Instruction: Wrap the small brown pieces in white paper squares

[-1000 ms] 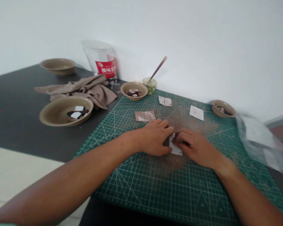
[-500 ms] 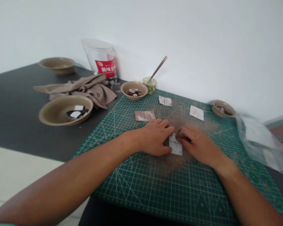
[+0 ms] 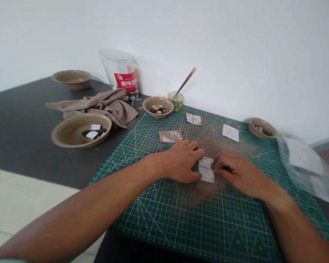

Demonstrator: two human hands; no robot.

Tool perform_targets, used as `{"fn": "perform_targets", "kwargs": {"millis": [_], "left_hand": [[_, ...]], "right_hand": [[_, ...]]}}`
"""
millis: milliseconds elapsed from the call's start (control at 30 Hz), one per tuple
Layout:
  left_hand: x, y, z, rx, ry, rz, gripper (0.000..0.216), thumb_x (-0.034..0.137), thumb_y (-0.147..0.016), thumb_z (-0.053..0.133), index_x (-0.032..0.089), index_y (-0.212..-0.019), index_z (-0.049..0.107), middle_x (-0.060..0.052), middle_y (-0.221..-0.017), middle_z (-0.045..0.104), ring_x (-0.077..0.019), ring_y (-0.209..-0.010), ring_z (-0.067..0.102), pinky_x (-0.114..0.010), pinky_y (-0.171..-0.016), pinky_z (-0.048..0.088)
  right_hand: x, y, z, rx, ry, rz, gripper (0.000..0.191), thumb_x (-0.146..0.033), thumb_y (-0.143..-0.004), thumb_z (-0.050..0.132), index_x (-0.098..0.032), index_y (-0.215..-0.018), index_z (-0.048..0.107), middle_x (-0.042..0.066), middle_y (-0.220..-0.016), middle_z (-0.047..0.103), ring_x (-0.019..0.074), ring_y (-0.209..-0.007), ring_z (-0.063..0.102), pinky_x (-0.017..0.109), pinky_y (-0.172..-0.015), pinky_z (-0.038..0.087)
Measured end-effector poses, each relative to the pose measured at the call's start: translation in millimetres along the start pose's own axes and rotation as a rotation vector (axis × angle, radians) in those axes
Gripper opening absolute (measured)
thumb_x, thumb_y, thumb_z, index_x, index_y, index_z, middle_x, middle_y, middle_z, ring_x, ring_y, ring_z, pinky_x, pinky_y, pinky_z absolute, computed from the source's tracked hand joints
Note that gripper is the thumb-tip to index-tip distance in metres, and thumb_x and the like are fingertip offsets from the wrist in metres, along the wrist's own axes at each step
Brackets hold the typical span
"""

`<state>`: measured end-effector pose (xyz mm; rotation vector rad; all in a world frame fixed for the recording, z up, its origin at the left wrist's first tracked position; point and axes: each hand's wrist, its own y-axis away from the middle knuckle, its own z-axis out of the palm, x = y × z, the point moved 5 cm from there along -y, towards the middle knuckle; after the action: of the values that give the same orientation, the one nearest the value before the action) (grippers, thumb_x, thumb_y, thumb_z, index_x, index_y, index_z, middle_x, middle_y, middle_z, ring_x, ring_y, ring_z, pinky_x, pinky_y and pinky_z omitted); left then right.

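Observation:
A white square piece [image 3: 206, 174] with a brown line across it lies on the green cutting mat [image 3: 181, 215]. My left hand [image 3: 183, 160] rests flat with fingers spread, its thumb and forefinger touching the square's left side. At the square's right edge, my right hand [image 3: 237, 171] is closed in a pinch; a small dark thing shows at its fingertips, too hidden to name. Brown powder smears the mat around both hands. Farther back lie a brown-smeared square [image 3: 170, 136], a white square with a brown line [image 3: 193, 119] and a plain white square [image 3: 230, 132].
Small bowls with dark and pale bits stand at the back [image 3: 158, 102] and right [image 3: 252, 128]. A glass [image 3: 177, 104] holds thin sticks. Leftward are a larger bowl [image 3: 65, 133], a cloth [image 3: 98, 104], another bowl [image 3: 74, 82] and a clear jar [image 3: 112, 65]. A plastic bag [image 3: 304, 160] lies right.
My right hand has slid right across the white square, from its upper face to its right edge. My left hand stays at the square. The view has shifted slightly.

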<state>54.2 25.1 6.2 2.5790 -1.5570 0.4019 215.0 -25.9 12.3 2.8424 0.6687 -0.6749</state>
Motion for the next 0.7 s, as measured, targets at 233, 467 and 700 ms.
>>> {"fn": "perform_targets", "kwargs": {"millis": [233,467,700], "left_hand": [[1,0,0,0.006,-0.006,0.016,0.039,0.050,-0.083,0.061,0.020,-0.106,0.055,-0.010,-0.112,0.054,-0.0276,-0.101,0.051,-0.043,-0.093,0.042],[1,1,-1,0.003,-0.005,0.011,0.039,0.050,-0.083,0.060,0.020,-0.107,0.055,-0.010,-0.113,0.054,-0.0283,-0.103,0.051,-0.044,-0.093,0.042],[1,0,-1,-0.019,-0.007,0.003,0.039,0.050,-0.083,0.060,0.020,-0.108,0.054,-0.010,-0.114,0.054,-0.0284,-0.103,0.051,-0.044,-0.093,0.042]], "right_hand": [[-9,-6,11,0.058,0.006,-0.061,0.015,-0.015,-0.094,0.052,-0.021,-0.093,0.064,0.005,-0.101,0.065,0.0190,-0.091,0.061,0.035,-0.082,0.048],[-6,-1,5,-0.061,-0.037,-0.075,0.014,-0.014,-0.093,0.054,-0.022,-0.089,0.065,0.003,-0.095,0.066,0.0171,-0.086,0.062,0.031,-0.077,0.049],[-7,-6,5,0.102,0.096,-0.033,0.014,-0.014,-0.094,0.052,-0.021,-0.093,0.064,0.006,-0.099,0.066,0.0197,-0.090,0.061,0.036,-0.082,0.048]]}}
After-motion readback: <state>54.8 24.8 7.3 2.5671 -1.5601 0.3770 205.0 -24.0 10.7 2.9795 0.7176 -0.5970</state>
